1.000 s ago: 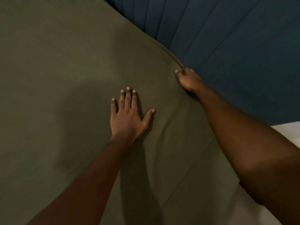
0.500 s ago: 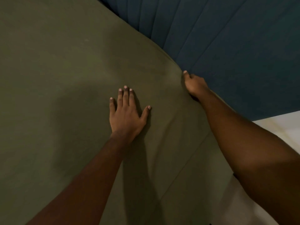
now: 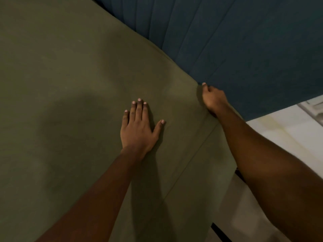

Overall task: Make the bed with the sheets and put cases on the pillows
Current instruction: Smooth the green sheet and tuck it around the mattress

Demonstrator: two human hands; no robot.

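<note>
The person fits the sheet (image 3: 70, 84), left hand (image 3: 139, 127) spread flat on it, right hand (image 3: 212, 100) gripping its corner by the headboard (image 3: 244, 41), which likely needs tucking down next.

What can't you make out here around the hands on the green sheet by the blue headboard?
Head view only.
Right hand: curled at the sheet corner against the headboard; the hand's back hides whether it grips fabric.
Mattress: covered by the sheet.
Pillows, cases: none in frame.
Pale object at right edge: blurred, cut off.
</note>
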